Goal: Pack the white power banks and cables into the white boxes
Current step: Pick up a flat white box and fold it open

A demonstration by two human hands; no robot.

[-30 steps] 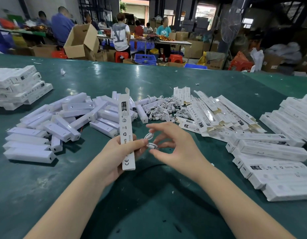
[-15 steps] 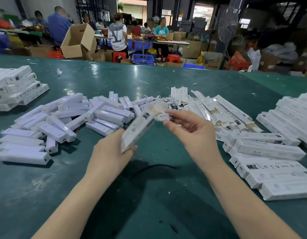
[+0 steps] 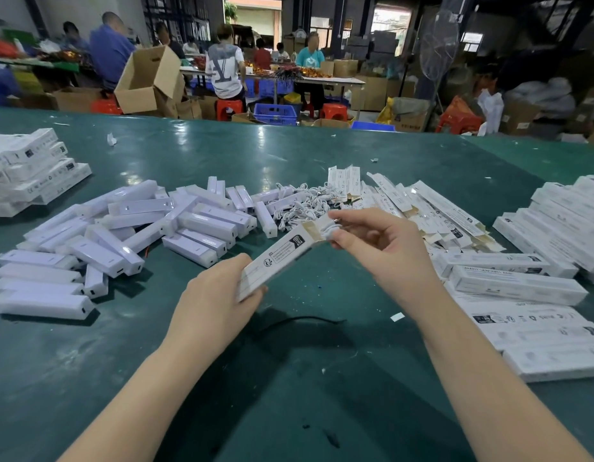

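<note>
Power banks (image 3: 202, 225) sprawl in a loose heap on the left half of the green counter (image 3: 222, 151), with a neat stack of filled boxes (image 3: 32, 168) at the far left edge. They look like hard, smooth plastic bars, dense for their size I'd judge, and likely slick, so a grip across the long flat sides would suit them best.

Moving in, the left hand (image 3: 212, 308) grips the near end of one white box (image 3: 275, 261), fingers curled round its narrow body, holding it tilted up and away, clear of the counter. Thin card, light and easily crushed by my reckoning, so a gentle hold near the closed end seems wise.

At the box's open mouth, the right hand (image 3: 385, 251) pinches a coiled white cable (image 3: 330, 226) between thumb and fingertips, right at the flaps. It's soft and springy and will probably want to uncoil, so pinching the whole bundle together matters.

Behind it lies the tangle of spare cables (image 3: 305, 205), then flat unfolded boxes (image 3: 432, 211), and finished boxes (image 3: 515, 285) stacked at the right.
</note>
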